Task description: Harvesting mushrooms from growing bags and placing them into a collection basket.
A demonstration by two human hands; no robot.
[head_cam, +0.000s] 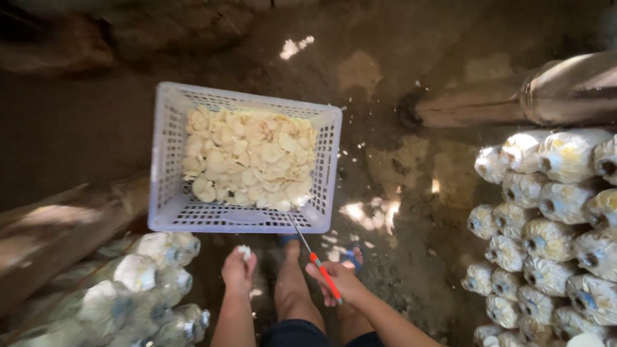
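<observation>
A pale lavender plastic basket (169, 163) sits on the dirt floor ahead of me, filled with several cream-coloured mushrooms (250, 157). My left hand (237, 270) is closed around a small white mushroom piece (244, 252), just below the basket's near edge. My right hand (336, 278) grips a thin tool with an orange-red handle (326, 276); its metal tip points up toward the basket's near rim. My bare legs and sandalled feet show between the hands.
Stacked mushroom grow bags lie on their sides at the right (565, 230) and lower left (139, 295). Wooden beams cross at the left (44, 236) and upper right (530, 98). The floor is brown earth with sun patches.
</observation>
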